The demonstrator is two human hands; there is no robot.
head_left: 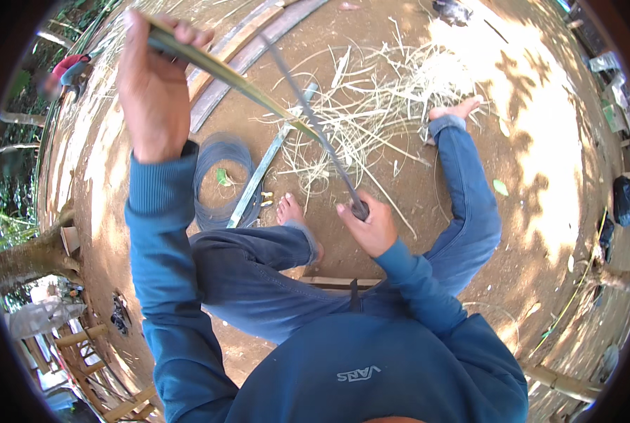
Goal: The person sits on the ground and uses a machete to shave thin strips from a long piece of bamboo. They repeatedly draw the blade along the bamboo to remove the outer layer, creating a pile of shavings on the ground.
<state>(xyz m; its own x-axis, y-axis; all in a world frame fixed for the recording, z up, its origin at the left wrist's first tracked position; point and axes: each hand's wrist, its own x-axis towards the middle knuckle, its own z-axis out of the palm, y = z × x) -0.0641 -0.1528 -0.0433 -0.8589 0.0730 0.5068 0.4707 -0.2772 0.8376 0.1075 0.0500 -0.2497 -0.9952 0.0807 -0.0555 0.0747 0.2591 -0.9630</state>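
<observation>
My left hand (154, 106), raised at the upper left, is closed round one end of a long greenish bamboo strip (237, 81). The strip slants down to the right toward my knees. In my right hand (375, 227), low and near the middle, I grip the dark handle of a long-bladed knife (297, 95). Its narrow blade points up and to the left and crosses the strip near the strip's lower end. Whether the edge is cutting into the bamboo, I cannot tell. A tangled pile of pale bamboo shavings (392, 88) lies on the ground beyond the knife.
My bare feet (290, 210) rest on the dirt, legs spread. Beside the left one are a coil of dark wire (201, 173) and a pale green slat (258, 180). Long boards (237, 53) lie farther off. Another person (72, 70) bends over at the far left.
</observation>
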